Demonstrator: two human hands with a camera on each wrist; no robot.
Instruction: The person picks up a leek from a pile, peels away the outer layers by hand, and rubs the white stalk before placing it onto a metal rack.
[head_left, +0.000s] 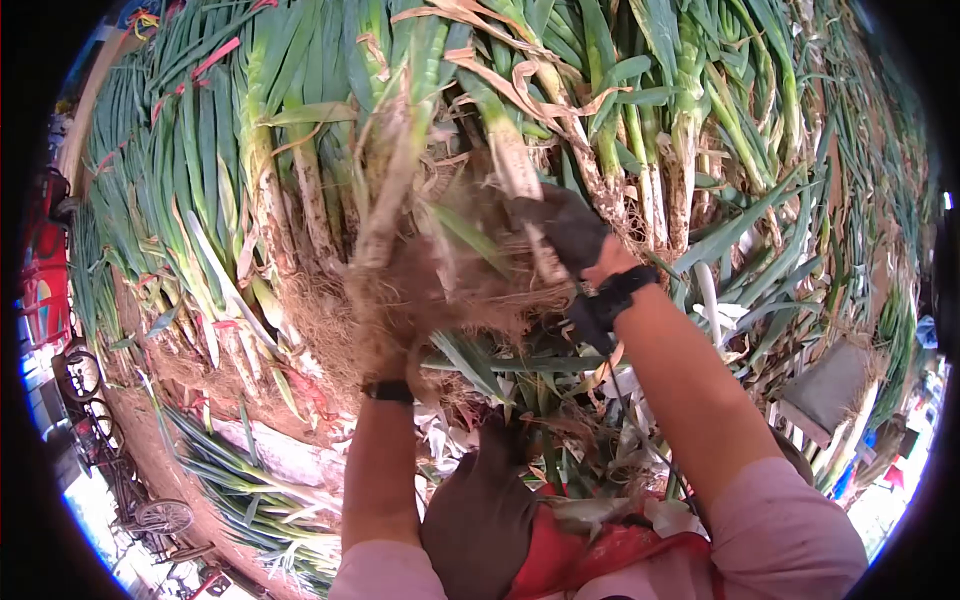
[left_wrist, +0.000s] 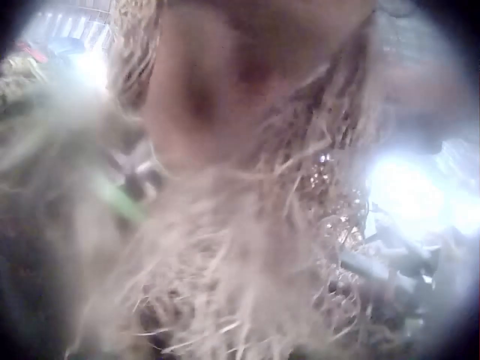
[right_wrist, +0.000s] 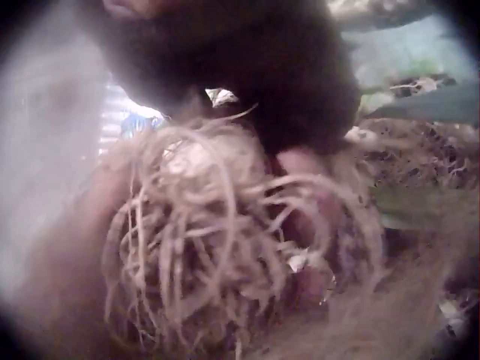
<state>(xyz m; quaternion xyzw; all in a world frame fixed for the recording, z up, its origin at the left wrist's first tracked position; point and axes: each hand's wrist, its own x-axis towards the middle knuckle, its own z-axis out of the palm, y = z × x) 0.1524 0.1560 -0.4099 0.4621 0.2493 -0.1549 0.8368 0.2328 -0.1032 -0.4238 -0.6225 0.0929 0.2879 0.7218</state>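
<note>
Leeks with soil-marked pale stalks, long green leaves and tangled brown roots fill the head view. My right hand (head_left: 568, 232), in a dark fingerless glove, grips the lower stalk of one leek (head_left: 514, 160). In the right wrist view that leek's root tuft (right_wrist: 202, 232) hangs below the dark glove (right_wrist: 247, 67). My left hand (head_left: 392, 310) is blurred and partly covered by roots; it grips another leek (head_left: 385, 215) low on its stalk. The left wrist view has this hand (left_wrist: 217, 97) above a mass of roots (left_wrist: 232, 255).
Upright leeks (head_left: 280, 120) stand packed along the far side, some tied with red strips (head_left: 215, 58). More leeks (head_left: 265, 500) lie at the lower left. Loose leaves and peelings (head_left: 600, 385) lie below my hands. A grey block (head_left: 828, 385) sits at right; bicycles (head_left: 160, 515) stand at far left.
</note>
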